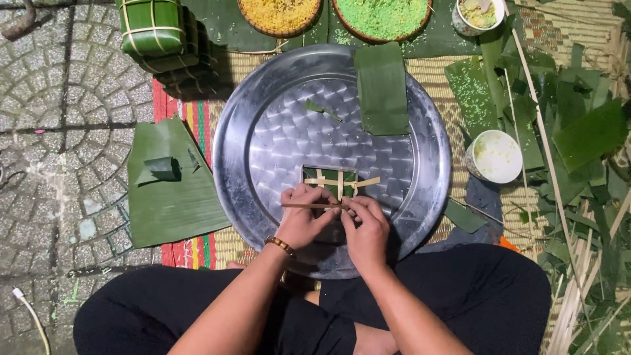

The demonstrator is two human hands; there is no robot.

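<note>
Two hands tie a leaf-wrapped square parcel on a round metal tray.

At lower centre of the frame the left hand (301, 217) and right hand (365, 227) meet over the green parcel (328, 181), fingers pinched closed on a thin bamboo strip (312, 206) that runs across its near edge; other pale strips already cross the parcel's top. Just how the fingertips grip is hard to see, as they overlap. The parcel sits on the lower middle of the tray (263, 131). A folded leaf piece (381, 89) lies at the tray's upper right. Finished tied parcels (154, 29) stack at upper left, baskets of yellow filling (279, 13) and green rice (381, 16) stand along the top, and a white cup (494, 156) stands right of the tray.
</note>
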